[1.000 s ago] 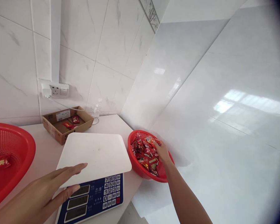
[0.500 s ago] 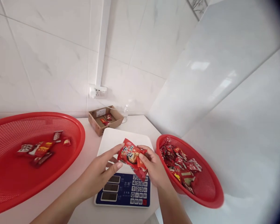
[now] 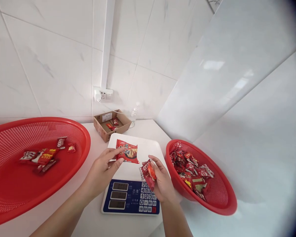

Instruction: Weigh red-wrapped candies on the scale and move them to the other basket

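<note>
My left hand (image 3: 105, 169) pinches a large red snack packet (image 3: 128, 152) at its left edge, over the white pan of a digital scale (image 3: 151, 148). Printed on the packet are dark characters and a picture of food. In my right hand (image 3: 161, 181) are several small wrapped snacks (image 3: 147, 172), red and dark red, with an orange one by the thumb. Both hands are above the scale, whose blue keypad panel (image 3: 132, 197) faces me. The fingers of my right hand are partly hidden behind the wrappers.
A red mesh basket (image 3: 86, 141) with a few packets stands at the left. Another red basket (image 3: 227, 194), at the right, holds many wrapped snacks. Behind the scale are a small cardboard box (image 3: 101, 130) and a clear plastic bottle (image 3: 135, 111), below a wall socket (image 3: 103, 95).
The large packet has moved left and away from my right hand, and is now with my left hand. The small snacks stay in my right hand, now more exposed.
</note>
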### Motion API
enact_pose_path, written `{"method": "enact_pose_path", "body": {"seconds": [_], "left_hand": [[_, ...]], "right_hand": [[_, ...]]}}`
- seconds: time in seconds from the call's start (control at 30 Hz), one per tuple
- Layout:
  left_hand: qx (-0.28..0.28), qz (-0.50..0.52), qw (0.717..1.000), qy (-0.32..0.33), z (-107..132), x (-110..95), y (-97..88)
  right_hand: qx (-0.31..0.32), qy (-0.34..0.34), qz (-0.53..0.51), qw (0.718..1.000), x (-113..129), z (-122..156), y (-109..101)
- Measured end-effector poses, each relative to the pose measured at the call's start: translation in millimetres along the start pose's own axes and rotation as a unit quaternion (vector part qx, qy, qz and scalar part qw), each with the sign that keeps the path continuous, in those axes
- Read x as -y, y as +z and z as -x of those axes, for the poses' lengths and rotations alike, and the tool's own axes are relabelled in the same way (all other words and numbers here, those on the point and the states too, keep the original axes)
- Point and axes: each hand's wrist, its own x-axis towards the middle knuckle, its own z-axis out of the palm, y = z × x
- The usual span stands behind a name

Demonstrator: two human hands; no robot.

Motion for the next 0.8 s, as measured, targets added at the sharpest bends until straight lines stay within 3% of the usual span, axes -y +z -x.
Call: {"method": "enact_pose_path", "body": {"seconds": [0.17,0.33,0.4,0.47,0.63,0.7,0.8], "left_hand": [[0.05,-0.148,0.987,0.024,-1,16,8.1],[0.061,-0.207,0.976,0.039,1,20,10.1],[0.074,-0.186,0.978,0.049,6,12,8.7],[0.12,-0.12,0.985,0.035,13,0,8.8],[0.257,0.079,0.96,-0.071,31,-19,20.4],[0.256,0.099,0.959,-0.074,34,-18,26.8],[0.198,0.09,0.976,-0.019,32,-14,33.8]], "right_hand": [[-0.061,-0.048,0.005,0.997,10,4,-13],[-0.075,-0.075,0.023,0.994,12,13,-14],[-0.078,-0.083,0.043,0.993,8,19,-11],[-0.072,-0.089,0.067,0.991,1,25,-7],[-0.061,-0.134,0.165,0.975,-13,35,9],[-0.074,-0.171,0.213,0.959,-17,38,16],[-0.085,-0.22,0.255,0.938,-21,39,23]]}}
